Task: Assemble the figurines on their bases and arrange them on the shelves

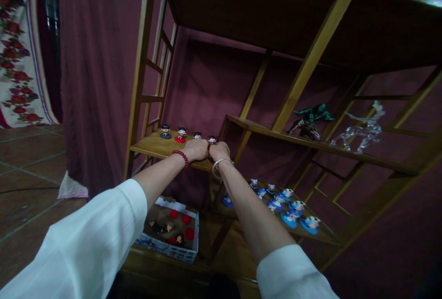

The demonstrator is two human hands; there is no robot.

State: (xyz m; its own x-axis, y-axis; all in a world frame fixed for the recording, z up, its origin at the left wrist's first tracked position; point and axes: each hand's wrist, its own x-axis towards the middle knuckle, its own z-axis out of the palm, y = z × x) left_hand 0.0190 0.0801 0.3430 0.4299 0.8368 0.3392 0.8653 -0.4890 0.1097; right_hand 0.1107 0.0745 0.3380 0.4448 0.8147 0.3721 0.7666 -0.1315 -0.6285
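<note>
My left hand (196, 149), with a red bead bracelet at the wrist, and my right hand (220, 151), with a silver bangle, meet at the right end of the upper left wooden shelf (152, 146). Between them is a small dark-haired figurine (212, 140) with a red lower part; the fingers of both hands are curled in around it, mostly hidden behind the knuckles. Behind my left hand another figurine (197, 136) shows only its head. Further left stand a figurine on a red base (181, 134) and one on a dark base (165, 131).
Below, an open box (188, 255) holds several loose figurines and red discs. Several blue-based figurines (290, 216) stand on the lower right shelf. A green-and-brown statuette (309, 121) and a clear glass animal (361, 131) stand higher up. A dark curtain (96, 82) hangs at left.
</note>
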